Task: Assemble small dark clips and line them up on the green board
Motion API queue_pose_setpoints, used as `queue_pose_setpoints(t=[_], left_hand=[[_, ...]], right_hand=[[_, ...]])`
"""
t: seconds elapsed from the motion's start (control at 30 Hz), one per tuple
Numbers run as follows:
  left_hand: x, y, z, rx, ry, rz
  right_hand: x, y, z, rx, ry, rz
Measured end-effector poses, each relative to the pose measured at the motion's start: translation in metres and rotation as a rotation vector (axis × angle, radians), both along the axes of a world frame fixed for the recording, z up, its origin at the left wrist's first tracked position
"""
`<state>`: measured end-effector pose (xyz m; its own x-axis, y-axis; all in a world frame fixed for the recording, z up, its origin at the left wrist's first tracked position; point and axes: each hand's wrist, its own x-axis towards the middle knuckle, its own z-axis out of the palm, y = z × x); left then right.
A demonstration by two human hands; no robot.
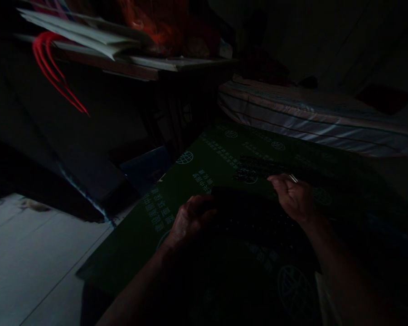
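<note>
In the dim head view, a black piece with rows of tiny bright dots (255,222) lies across the green printed board (177,199). My left hand (190,219) is closed on its left end, the fingers curled around the edge. Above its right part, my right hand (294,197) is closed in a pinch, with a small bright sliver at the fingers. What this pinch holds is too dark to make out. Just beyond lie dark strips with a glinting pattern (246,172), close to my right fingertips.
A cluttered shelf or table (139,68) with white sheets (78,31), red cords (54,77) and an orange bag (153,22) stands at the back left. Behind the board is a striped mattress (292,111). Pale floor tiles (30,262) show at lower left.
</note>
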<state>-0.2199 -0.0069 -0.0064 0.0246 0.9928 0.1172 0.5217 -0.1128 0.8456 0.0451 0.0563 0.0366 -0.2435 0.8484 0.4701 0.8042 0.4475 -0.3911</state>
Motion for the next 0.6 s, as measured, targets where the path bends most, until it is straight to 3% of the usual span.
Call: queue_pose_setpoints(t=[0.1, 0.33, 0.6], left_hand=[[0.0, 0.0, -0.001, 0.021, 0.007, -0.009], [-0.001, -0.001, -0.009, 0.074, 0.008, -0.034], [0.0, -0.002, -0.01, 0.065, 0.01, -0.028]], right_hand=[[-0.001, -0.023, 0.003, -0.059, 0.114, -0.076], [-0.04, -0.054, -0.006, -0.385, 0.496, -0.004], [-0.067, -0.064, -0.013, -0.439, 0.5, 0.003]])
